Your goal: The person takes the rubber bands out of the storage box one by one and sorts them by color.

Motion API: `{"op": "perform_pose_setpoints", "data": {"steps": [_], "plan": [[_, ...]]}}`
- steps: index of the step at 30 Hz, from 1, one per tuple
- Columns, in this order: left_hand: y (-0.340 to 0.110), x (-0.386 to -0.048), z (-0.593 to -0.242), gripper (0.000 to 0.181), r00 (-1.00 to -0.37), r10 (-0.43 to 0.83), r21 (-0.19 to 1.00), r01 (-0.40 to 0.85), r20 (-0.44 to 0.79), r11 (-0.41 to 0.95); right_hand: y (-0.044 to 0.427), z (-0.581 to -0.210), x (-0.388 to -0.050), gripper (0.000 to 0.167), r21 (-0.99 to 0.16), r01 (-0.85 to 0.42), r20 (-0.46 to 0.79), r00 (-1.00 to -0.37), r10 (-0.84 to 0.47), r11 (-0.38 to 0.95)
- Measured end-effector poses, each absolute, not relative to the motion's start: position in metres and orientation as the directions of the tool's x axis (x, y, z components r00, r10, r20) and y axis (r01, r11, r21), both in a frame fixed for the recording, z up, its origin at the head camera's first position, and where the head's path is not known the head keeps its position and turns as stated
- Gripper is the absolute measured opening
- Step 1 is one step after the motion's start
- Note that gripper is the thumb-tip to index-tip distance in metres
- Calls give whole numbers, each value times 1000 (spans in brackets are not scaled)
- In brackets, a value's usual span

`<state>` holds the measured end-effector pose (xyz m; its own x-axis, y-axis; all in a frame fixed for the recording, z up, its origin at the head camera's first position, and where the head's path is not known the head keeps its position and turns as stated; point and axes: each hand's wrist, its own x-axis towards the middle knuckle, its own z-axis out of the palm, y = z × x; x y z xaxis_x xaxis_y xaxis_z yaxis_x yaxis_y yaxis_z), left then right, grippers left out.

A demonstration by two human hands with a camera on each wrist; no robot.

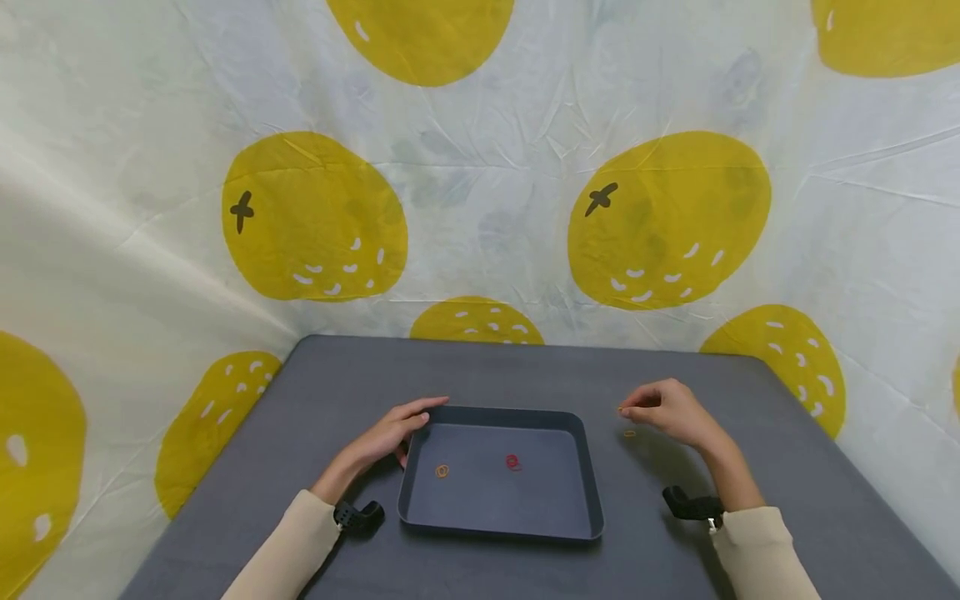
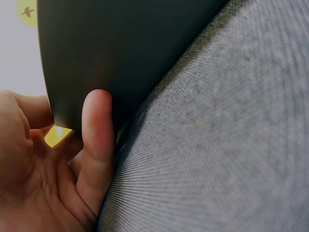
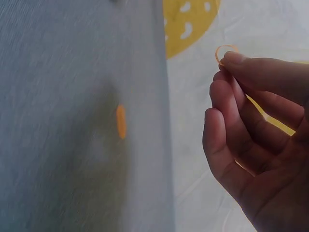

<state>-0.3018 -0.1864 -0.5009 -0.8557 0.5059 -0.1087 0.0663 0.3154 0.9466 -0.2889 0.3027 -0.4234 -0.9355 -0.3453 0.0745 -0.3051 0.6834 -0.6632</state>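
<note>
The left hand rests at the back left corner of a dark tray; in the left wrist view its fingers touch the tray's outer wall. Right of the tray, the right hand is raised above the table and pinches a thin orange band between thumb and fingertips. Below that hand another orange band lies on the table, seen also in the right wrist view as an orange band. Inside the tray are orange bands at the left and red bands near the middle.
A grey cloth-covered table extends around the tray. Behind and beside it hangs a pale curtain printed with large yellow fruit shapes. Dark devices are strapped to the left wrist and the right wrist.
</note>
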Motion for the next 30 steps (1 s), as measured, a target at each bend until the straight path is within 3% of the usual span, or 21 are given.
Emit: {"op": "perform_pose_setpoints", "data": {"steps": [13,30], "plan": [[-185,-301,-499,44,-859,500,947,62,-110,315,337,-447,-296,14,-612,-218,-21,-956,-291,760],[-186,-303,-502,45,-857,503,944,67,-111,322,343,-464,-298,13,-569,-168,-67,-966,-249,805]]}}
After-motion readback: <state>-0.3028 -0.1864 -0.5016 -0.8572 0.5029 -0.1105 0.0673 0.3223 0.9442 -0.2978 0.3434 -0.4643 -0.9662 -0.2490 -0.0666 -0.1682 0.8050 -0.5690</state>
